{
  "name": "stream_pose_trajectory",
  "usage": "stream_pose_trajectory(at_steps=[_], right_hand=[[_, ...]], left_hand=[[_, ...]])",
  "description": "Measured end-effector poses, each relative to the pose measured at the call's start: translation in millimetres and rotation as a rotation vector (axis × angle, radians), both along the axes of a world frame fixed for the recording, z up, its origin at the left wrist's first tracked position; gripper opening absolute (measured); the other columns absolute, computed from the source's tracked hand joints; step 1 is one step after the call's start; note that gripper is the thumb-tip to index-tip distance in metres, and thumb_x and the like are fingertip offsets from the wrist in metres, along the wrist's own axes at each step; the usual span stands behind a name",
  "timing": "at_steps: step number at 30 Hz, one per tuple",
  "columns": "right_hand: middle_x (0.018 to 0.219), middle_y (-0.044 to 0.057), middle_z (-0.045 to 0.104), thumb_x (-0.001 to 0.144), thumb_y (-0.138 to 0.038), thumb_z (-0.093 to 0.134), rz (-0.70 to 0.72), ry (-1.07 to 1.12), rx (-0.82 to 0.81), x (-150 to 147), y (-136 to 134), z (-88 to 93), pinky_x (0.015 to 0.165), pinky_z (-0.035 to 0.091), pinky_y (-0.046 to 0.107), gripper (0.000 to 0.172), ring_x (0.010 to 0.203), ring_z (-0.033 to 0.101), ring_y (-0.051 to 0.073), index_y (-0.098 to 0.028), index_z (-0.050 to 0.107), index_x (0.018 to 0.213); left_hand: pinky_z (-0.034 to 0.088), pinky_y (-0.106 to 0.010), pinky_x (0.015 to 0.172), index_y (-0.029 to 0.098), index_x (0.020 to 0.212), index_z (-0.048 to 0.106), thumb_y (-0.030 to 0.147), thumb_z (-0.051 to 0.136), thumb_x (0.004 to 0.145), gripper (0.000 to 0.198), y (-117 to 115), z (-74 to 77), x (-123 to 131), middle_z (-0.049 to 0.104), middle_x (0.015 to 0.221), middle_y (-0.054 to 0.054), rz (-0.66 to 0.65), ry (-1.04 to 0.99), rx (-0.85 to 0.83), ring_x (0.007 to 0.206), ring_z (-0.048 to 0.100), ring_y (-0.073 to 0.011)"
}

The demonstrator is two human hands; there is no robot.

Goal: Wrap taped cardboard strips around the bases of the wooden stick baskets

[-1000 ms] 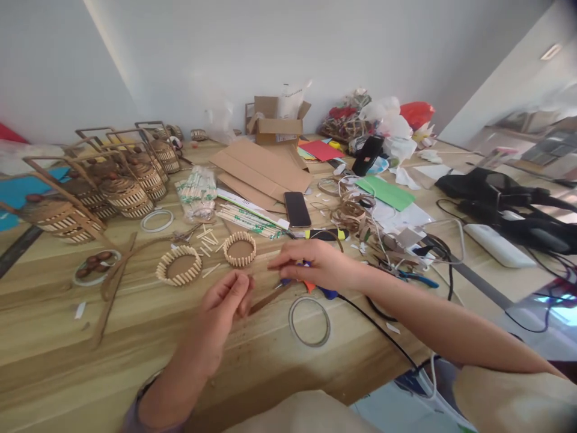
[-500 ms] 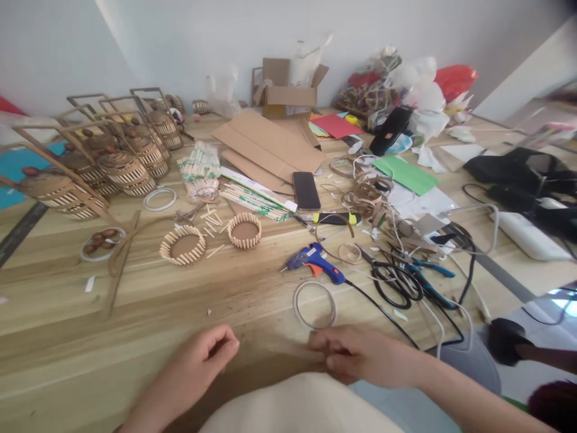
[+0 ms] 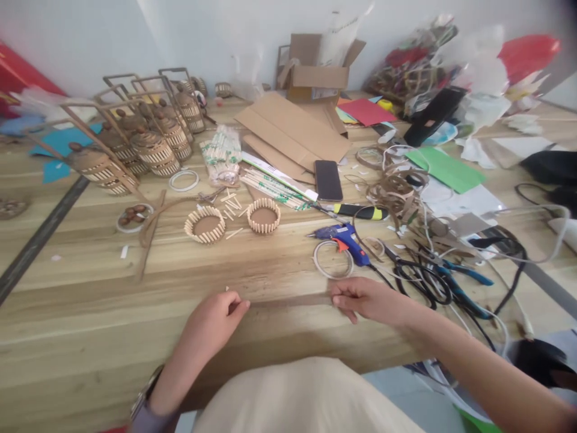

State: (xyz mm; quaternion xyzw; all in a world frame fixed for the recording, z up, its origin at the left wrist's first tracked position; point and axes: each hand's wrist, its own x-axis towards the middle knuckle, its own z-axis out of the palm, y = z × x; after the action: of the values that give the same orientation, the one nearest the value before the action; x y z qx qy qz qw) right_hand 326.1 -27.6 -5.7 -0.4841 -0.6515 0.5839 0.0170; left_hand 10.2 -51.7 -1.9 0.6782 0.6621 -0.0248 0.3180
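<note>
My left hand (image 3: 219, 319) is curled closed just above the table at the front, its fingertips turned inward. Whatever it may pinch is hidden. My right hand (image 3: 363, 297) is closed too, thumb against fingers, beside the lower edge of a white ring (image 3: 333, 260). Between the hands runs a faint brownish streak; I cannot tell whether it is a thin strip or wood grain. The ring lies against a blue glue gun (image 3: 347, 237). Farther back stand two round trays edged with short sticks, a left one (image 3: 205, 225) and a right one (image 3: 264, 216).
Several stick lanterns (image 3: 155, 153) with tall handles stand back left. Wooden beads (image 3: 135, 214) sit in another ring. Bundled sticks (image 3: 274, 189), a phone (image 3: 328, 180), a cutter knife (image 3: 360, 211) and cardboard (image 3: 293, 129) lie behind. Scissors (image 3: 424, 285), pliers (image 3: 460, 288) and cables crowd the right.
The view has shifted, and both hands have moved forward over the table. The white ring now lies closer to the glue gun, touching or overlapping it. Both hands stay closed.
</note>
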Motion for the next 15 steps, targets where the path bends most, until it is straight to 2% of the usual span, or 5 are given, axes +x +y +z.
stream_pose_trajectory(at_steps=[3,7,10,14,15], right_hand=[[0.053,-0.004,0.049,0.091,-0.052,0.046,0.063,-0.093,-0.007,-2,-2,2.5,0.058,0.037,0.026,0.037,0.053,0.046,0.013,-0.022,0.049,0.068],[0.057,-0.001,0.048,0.09,-0.043,0.043,0.113,-0.392,0.216,-5,-2,0.7,0.056,0.03,0.028,0.036,0.056,0.045,0.014,-0.022,0.041,0.061],[0.06,0.002,0.053,0.09,-0.044,0.043,0.133,-0.523,0.302,-3,-2,-0.8,0.056,0.029,0.029,0.038,0.06,0.049,0.017,-0.022,0.041,0.059],[0.062,0.003,0.058,0.089,-0.049,0.044,0.119,-0.578,0.325,4,-1,-1.2,0.055,0.031,0.029,0.04,0.061,0.055,0.019,-0.022,0.044,0.059],[0.064,0.004,0.06,0.089,-0.05,0.045,0.11,-0.598,0.323,7,-1,-1.9,0.055,0.032,0.029,0.041,0.062,0.057,0.02,-0.022,0.045,0.059]], left_hand=[[0.027,-0.028,0.057,0.022,0.062,0.049,0.037,0.049,0.092,0.034,-8,-0.9,-6,0.059,0.062,-0.001,0.034,0.059,-0.009,0.061,0.054,-0.019],[0.024,-0.028,0.055,0.022,0.064,0.052,0.032,0.054,0.091,0.03,-13,-3.3,-10,0.062,0.063,-0.002,0.082,0.136,0.017,0.063,0.056,-0.0205],[0.03,-0.028,0.056,0.021,0.067,0.054,0.03,0.056,0.092,0.027,-17,-5.7,-12,0.063,0.065,-0.002,0.093,0.147,0.076,0.064,0.058,-0.0211],[0.045,-0.035,0.079,0.018,0.091,0.06,0.019,0.061,0.09,0.001,-23,-12.3,-11,0.066,0.096,-0.008,0.045,0.095,0.241,0.093,0.061,-0.0248],[0.046,-0.036,0.085,0.018,0.095,0.061,0.015,0.059,0.09,0.006,-25,-14.8,-11,0.065,0.101,-0.009,0.008,0.066,0.275,0.098,0.061,-0.0246]])
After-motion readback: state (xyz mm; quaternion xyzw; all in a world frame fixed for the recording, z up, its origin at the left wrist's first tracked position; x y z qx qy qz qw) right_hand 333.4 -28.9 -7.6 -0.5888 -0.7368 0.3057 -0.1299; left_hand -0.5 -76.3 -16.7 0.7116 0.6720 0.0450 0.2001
